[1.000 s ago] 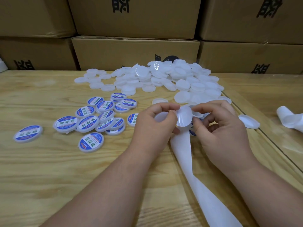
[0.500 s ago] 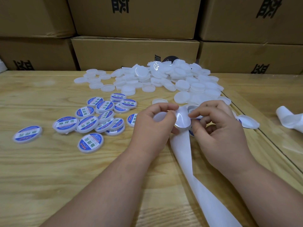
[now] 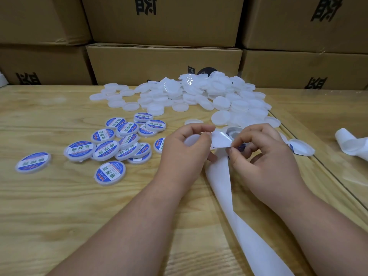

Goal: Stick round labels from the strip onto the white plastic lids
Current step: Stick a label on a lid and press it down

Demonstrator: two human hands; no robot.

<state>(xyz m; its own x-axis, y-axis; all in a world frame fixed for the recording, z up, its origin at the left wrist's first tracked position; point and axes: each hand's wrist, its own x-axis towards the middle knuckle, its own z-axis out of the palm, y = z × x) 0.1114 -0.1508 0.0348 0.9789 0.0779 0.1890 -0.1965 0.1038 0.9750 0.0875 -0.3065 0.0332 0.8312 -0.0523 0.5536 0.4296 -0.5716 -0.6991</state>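
Fingers of your left hand (image 3: 185,150) curl round a smooth white plastic lid (image 3: 191,140) while your right hand (image 3: 264,156) pinches a glossy round label (image 3: 220,139), peeling off the slick white backing strip (image 3: 225,196) above the grainy wooden table (image 3: 59,196), labelled lids (image 3: 111,144) left.

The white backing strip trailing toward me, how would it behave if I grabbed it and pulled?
The backing strip looks thin and floppy: it twists and curves along the table rather than lying flat. It probably weighs little and would slide easily on the smooth wood. Its glossy face suggests it is slippery, so pinch it firmly, as the right hand does near the top.
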